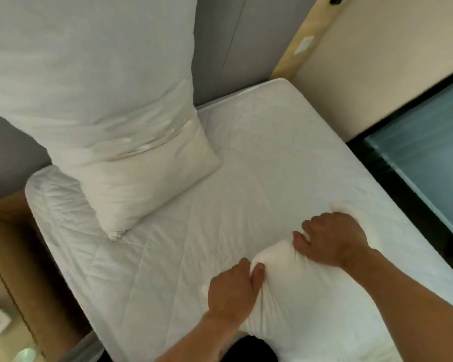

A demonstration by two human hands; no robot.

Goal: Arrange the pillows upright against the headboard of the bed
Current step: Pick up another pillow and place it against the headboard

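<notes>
A white pillow (306, 291) lies on the mattress (259, 158) near the bottom of the view. My left hand (232, 291) pinches its near-left edge. My right hand (334, 239) grips its far edge, bunching the fabric. A second white pillow (147, 184) lies flat at the left, one corner near the bed's left edge. On top of it, a large white pillow (89, 66) stands upright against the grey headboard (228, 48).
A wooden bedside surface (8, 270) with papers sits at the lower left. A cream wall (377, 61) and a dark-framed glass panel (429, 142) run along the bed's right side. A wooden strip (306, 40) edges the headboard.
</notes>
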